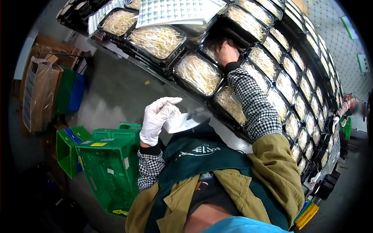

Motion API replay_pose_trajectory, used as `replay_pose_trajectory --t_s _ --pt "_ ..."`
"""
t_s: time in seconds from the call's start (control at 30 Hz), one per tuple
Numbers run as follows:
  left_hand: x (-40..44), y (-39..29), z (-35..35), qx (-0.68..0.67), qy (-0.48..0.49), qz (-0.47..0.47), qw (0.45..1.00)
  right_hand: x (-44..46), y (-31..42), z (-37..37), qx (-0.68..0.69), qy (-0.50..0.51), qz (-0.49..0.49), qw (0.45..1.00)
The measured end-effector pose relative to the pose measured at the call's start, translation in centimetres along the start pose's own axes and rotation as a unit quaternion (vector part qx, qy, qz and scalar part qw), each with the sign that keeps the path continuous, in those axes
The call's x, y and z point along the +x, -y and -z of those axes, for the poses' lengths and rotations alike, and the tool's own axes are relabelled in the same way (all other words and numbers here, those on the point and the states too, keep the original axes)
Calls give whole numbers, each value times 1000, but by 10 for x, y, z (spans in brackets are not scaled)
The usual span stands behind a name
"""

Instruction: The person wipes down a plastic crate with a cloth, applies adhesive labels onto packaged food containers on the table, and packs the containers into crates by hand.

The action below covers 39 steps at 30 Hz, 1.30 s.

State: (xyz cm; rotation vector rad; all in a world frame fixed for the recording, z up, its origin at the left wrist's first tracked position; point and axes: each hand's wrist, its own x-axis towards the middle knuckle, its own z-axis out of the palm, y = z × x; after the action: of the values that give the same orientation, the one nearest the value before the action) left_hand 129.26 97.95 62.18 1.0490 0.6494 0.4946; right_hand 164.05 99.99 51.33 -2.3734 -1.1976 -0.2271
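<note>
My left hand (157, 118), in a white glove, is closed on a strip of white labels (184, 123) that hangs curled in front of my apron. My bare right hand (228, 53) reaches in among the stacked black trays, its fingers curled down at a tray of bean sprouts (210, 51) lying lower than those around it. What those fingers hold, if anything, is hidden. Just in front of that spot sits a full tray of bean sprouts (198, 73). Another sprout tray (230, 104) lies beneath my right forearm, with a small pale label on it.
Sheets of printed labels (175, 13) rest on trays at the far end. Rows of packed sprout trays (285, 83) spread to the right. Green crates (107, 167) stand on the floor at my left, with cardboard boxes (40, 93) behind. A person (353, 106) is at the far right.
</note>
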Motion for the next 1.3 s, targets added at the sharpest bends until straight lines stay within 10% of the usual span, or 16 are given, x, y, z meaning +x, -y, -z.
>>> replay_pose_trajectory --t_s 0.2,0.33,0.57,0.73,1.17,1.2,1.23,1.3 --pt "18 33 -9 44 -52 -60 996 -37 14 31 122 -6 55 991" --pt "41 62 -13 169 -139 -95 971 -114 94 124 557 438 -137 692" --pt "36 68 20 108 67 -6 992 -98 65 94 414 242 -95 872" --pt "31 53 38 -6 1 30 1000 -78 82 21 128 67 -20 989" --pt "109 209 77 322 -228 154 906 -116 79 70 218 61 2 974" --pt "128 242 83 -50 -249 143 957 -120 80 84 235 89 -4 968" --pt "145 277 88 -415 -235 112 872 -126 79 91 254 78 -5 964" --pt "157 325 107 -398 -205 129 885 -134 75 105 239 85 -3 967"
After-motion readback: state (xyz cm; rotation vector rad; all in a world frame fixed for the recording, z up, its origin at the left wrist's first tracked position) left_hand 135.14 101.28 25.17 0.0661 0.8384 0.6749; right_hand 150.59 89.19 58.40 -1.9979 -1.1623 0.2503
